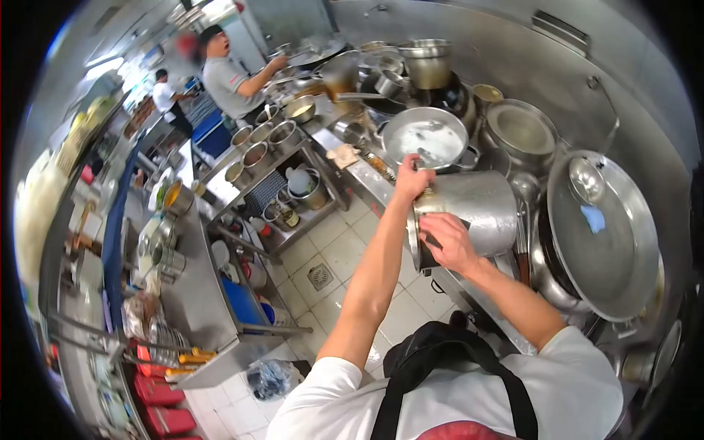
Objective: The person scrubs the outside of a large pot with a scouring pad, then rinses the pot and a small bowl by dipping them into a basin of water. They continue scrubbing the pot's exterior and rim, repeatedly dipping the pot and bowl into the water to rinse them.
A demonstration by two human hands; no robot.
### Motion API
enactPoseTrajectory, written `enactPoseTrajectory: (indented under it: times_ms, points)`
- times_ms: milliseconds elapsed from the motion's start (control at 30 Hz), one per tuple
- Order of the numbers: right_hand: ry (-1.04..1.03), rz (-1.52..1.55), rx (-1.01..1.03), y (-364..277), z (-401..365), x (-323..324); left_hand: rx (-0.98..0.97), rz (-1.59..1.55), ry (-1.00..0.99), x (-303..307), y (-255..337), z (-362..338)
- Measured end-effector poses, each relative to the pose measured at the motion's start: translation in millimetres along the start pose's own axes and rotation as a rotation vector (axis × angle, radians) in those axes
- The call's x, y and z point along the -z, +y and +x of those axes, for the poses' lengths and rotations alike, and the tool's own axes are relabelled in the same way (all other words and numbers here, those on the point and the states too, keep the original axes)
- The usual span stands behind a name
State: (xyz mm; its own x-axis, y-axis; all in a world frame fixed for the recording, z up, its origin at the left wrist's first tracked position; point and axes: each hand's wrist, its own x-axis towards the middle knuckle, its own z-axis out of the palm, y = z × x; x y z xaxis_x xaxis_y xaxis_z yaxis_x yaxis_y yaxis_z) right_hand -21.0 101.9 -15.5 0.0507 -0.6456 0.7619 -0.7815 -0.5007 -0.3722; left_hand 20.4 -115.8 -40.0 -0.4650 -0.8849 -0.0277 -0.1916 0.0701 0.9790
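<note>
A large steel stockpot (pixel 488 209) lies on its side at the counter's front edge, its rim facing left. My left hand (pixel 412 178) is closed at the upper part of the rim, with the thumb raised. Lower down, my right hand (pixel 451 242) bends its fingers against the pot near the rim; a small dark patch shows beside it, which I cannot make out. Just beyond the pot stands a wide pan (pixel 425 136) of foamy water. Ladles and other long-handled utensils (pixel 523 194) lie to the right of the stockpot.
A big shallow pan (pixel 623 249) with a ladle (pixel 587 180) and blue cloth (pixel 592 218) leans at the right. Stacked pots (pixel 425 62) crowd the back. Left, a steel rack (pixel 293 158) bears pots. A co-worker (pixel 231 81) stands further back. The tiled floor has a drain (pixel 320 276).
</note>
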Motion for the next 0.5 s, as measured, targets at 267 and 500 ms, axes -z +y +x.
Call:
enactPoseTrajectory:
  times_ms: [267, 500]
  points:
    - [0.019, -0.062, -0.148, 2.7, 7.1, -8.2, 0.005, -0.018, 0.068, 1.3, 1.7, 6.2]
    - [-0.009, -0.082, -0.15, 22.8, 20.6, -6.8, 0.077, -0.046, 0.067, 0.8, 39.2, -20.6]
